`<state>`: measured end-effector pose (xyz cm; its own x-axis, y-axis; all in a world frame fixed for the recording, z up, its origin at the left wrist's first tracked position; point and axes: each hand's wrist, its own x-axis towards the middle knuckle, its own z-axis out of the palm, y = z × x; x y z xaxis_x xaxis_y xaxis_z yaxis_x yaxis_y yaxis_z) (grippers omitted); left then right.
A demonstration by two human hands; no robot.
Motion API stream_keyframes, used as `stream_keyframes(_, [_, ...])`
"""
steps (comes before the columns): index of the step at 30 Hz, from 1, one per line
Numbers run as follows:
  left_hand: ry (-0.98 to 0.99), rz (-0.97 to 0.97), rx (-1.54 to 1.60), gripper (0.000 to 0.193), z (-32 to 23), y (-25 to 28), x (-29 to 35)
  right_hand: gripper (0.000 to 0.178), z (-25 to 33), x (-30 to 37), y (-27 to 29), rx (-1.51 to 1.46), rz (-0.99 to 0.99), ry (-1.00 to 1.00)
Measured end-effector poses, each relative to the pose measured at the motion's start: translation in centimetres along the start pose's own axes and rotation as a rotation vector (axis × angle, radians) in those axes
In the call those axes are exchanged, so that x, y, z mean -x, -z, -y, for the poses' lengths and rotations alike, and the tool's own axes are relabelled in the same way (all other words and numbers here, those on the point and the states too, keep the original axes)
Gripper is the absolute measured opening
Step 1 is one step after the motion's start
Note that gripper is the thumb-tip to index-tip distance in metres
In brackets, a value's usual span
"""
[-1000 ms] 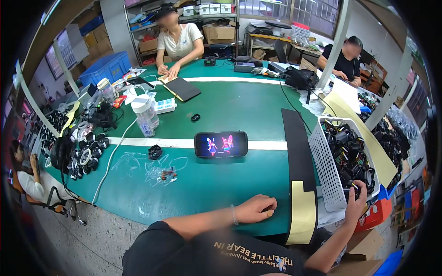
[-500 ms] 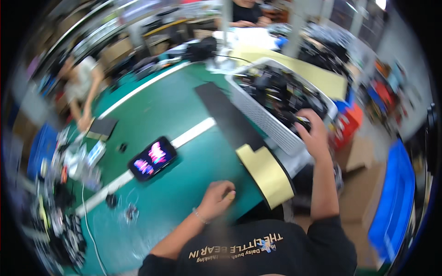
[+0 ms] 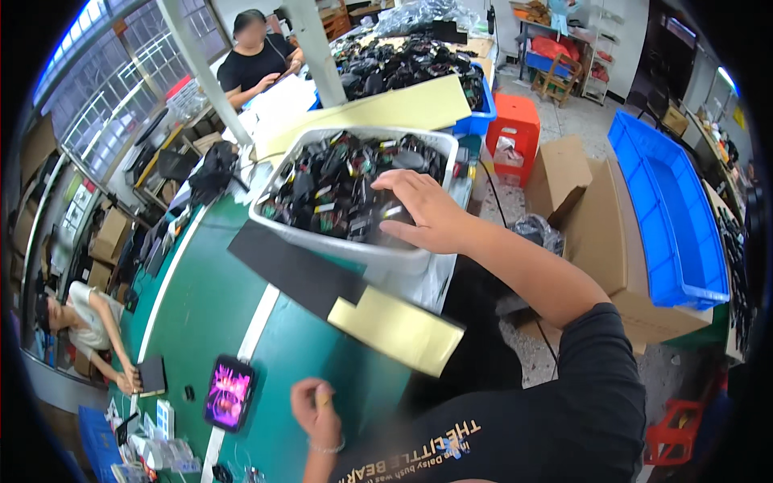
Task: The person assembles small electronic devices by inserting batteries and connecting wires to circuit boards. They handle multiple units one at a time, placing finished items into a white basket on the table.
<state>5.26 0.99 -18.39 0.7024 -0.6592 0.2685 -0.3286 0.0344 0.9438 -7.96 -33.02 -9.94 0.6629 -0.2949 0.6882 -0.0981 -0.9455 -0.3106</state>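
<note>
My right hand [image 3: 431, 213] reaches over a white plastic basket [image 3: 386, 256] heaped with small black parts [image 3: 334, 181], some showing green and white bits. Its fingers and thumb are curved and apart, just above the heap, with no held part to be made out. Low over the green table [image 3: 197, 302], my left hand [image 3: 314, 414] has its fingers curled in and its thumb up. A yellowish covering or small piece shows at that thumb; what lies inside the fingers is hidden. A phone [image 3: 229, 393] with a lit, colourful screen lies left of this hand.
A black strip [image 3: 294, 266] and a pale yellow sheet [image 3: 398, 332] lie between me and the basket. Beyond are a long yellow board [image 3: 378, 113] and another black heap. Cardboard boxes [image 3: 592, 221] and a blue crate [image 3: 668, 213] stand at right. Two people sit at the tables.
The view has swung to the right, so the basket appears more central. My right hand now reaches farther over the heap. My left hand stays curled near the table's edge.
</note>
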Motion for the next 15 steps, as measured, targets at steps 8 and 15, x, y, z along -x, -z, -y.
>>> stream_keyframes(8, [-0.787, 0.034, -0.343, 0.003, -9.8, -5.0, -18.9, 0.052, -22.3, -13.4, 5.7, 0.531, 0.167, -0.333])
stream_keyframes(15, [-0.278, -0.024, -0.206, 0.014, -10.9, -9.4, -45.0, 0.025, -22.2, -14.8, 6.0, 0.257, 0.865, -0.309])
